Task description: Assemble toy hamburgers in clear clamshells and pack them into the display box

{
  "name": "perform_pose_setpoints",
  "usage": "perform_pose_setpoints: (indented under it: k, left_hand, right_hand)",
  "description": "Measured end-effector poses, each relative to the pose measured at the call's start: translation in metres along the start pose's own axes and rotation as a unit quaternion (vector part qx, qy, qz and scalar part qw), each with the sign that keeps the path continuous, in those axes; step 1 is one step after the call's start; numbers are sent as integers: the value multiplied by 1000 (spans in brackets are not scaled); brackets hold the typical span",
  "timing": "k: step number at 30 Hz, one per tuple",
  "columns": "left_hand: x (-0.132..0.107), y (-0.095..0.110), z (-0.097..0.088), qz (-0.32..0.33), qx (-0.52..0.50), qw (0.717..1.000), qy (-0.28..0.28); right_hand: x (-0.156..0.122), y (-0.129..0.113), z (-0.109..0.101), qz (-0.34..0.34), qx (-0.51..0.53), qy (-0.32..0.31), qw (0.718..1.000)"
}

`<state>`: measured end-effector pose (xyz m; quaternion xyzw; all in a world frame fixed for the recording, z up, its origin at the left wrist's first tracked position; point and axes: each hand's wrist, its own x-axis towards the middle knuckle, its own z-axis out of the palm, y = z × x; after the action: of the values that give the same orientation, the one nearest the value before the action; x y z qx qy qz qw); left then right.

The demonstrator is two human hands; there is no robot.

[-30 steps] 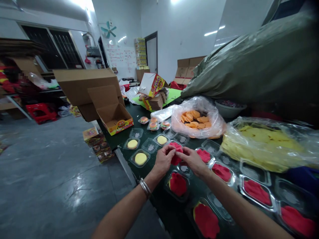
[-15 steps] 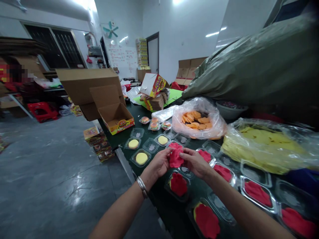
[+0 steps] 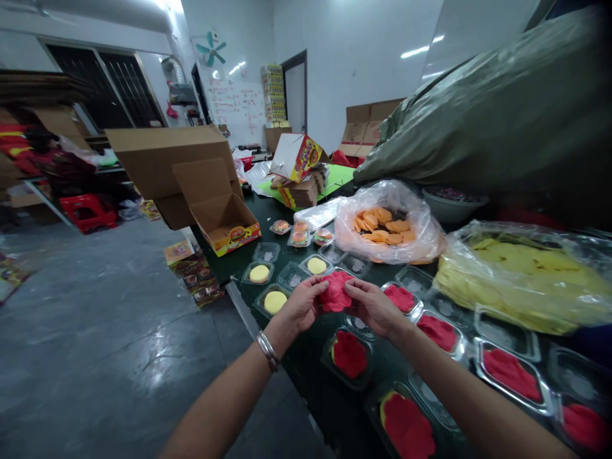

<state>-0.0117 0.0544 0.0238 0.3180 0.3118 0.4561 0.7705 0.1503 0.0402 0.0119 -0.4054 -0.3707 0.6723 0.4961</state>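
Note:
Both my hands hold one soft red gummy piece (image 3: 335,294) above the dark green table (image 3: 306,357). My left hand (image 3: 300,307), with a bracelet on the wrist, pinches its left edge, and my right hand (image 3: 370,307) pinches its right edge. Just below them sits a clear plastic tray (image 3: 349,354) with a red piece in it. More clear trays with red pieces (image 3: 438,333) run to the right. Trays with round yellow pieces (image 3: 274,301) lie to the left of my hands.
A plastic bag of orange pieces (image 3: 385,227) and a bag of yellow sheets (image 3: 521,280) lie behind the trays. Open cardboard boxes (image 3: 217,210) stand at the table's far left, with a large green sack (image 3: 502,121) behind. Grey floor lies to the left.
My hands have shifted slightly up and forward with the red piece, which now lies spread flatter between my fingers. The camera view has tilted a little.

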Motion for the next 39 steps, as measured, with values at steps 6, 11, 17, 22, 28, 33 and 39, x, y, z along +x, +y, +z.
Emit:
perform_pose_setpoints:
  k: [6,11,17,22,28,33,39]
  left_hand:
    - [11,19,-9,-3,197,980,10]
    - [65,74,-13,31,335,941,41]
    - [120,93,-27,93,524,845,55]
    - [128,84,-47,169,631,748,113]
    - [119,88,-62,142,726,660,132]
    - [124,67,-59,115,776,612,101]
    - [130,56,-60,117,790,597,70]
  right_hand:
    - [15,-3,0,-23,-85,17,996]
    - [75,-30,11,-79,-236,54,967]
    - [128,-35,15,-118,-472,60,872]
    - [124,-23,-12,-131,-622,63,770]
    - [115,-18,0,-174,-690,35,702]
    - [124,-4,26,-165,-730,31,663]
    - [126,-1,20,-145,-751,55,642]
